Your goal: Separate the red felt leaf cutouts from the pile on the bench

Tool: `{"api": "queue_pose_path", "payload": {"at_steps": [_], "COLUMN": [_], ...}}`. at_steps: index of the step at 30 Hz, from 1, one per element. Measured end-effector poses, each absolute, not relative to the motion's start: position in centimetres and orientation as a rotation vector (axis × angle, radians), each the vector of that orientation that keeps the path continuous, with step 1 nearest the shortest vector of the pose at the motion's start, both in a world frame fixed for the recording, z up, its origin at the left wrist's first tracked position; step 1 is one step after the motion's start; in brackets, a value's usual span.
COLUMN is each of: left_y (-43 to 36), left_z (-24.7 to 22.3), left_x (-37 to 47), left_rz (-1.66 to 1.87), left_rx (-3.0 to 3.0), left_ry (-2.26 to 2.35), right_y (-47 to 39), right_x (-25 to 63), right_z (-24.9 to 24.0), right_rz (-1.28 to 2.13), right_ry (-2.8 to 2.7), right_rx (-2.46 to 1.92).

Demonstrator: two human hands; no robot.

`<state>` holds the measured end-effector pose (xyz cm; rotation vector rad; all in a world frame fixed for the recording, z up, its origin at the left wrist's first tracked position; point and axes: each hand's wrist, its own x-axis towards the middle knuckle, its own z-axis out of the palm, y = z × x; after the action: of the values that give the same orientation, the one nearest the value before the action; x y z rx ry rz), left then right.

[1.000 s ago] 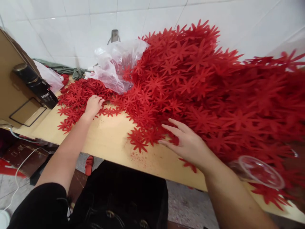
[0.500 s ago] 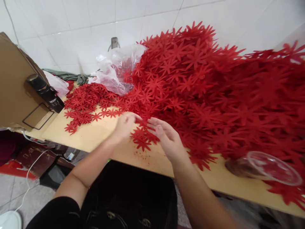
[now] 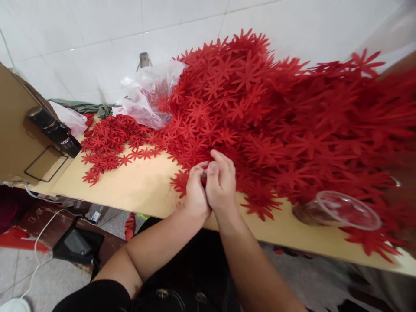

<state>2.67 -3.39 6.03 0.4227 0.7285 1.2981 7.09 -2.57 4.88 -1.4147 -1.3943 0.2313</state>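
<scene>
My left hand (image 3: 196,193) and my right hand (image 3: 222,182) are pressed together at the front of the table, curled towards each other. Their fingers hide whatever lies between the palms; only a dark reddish gap shows between the thumbs. Right behind them rises a large heap of red flower-shaped cutouts (image 3: 224,104) with long narrow petals. A few red cutouts (image 3: 179,183) lie on the wood just left of my left hand. Further left is a lower pile of smaller-looking red cutouts (image 3: 105,136).
A clear plastic tub (image 3: 349,210) lies tipped at the front right. Crumpled plastic bags (image 3: 143,102) sit behind the small pile. On the left are a black vacuum flask (image 3: 53,132) and a cardboard box (image 3: 16,125). The light wooden table (image 3: 139,180) stands against a tiled wall (image 3: 97,26).
Both hands have come together; they were apart over a few cutouts, with the left fingertips at one of them. The view has shifted slightly to the right.
</scene>
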Motion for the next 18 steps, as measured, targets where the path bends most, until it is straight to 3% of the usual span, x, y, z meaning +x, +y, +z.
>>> {"api": "queue_pose_path", "payload": {"at_steps": [11,18], "left_y": [-2.5,-2.1], "left_z": [7.6,7.0], "left_x": [2.2,2.0], "left_rz": [1.077,1.194], "left_rx": [0.498,0.57], "left_ry": [0.691,0.668], "right_y": [-2.7,-3.0], "right_x": [7.2,6.5], "right_z": [3.9,5.3], "right_rz": [0.273,0.336], "right_ry": [-1.667,-1.647], "right_rx": [-1.448,-1.359]}}
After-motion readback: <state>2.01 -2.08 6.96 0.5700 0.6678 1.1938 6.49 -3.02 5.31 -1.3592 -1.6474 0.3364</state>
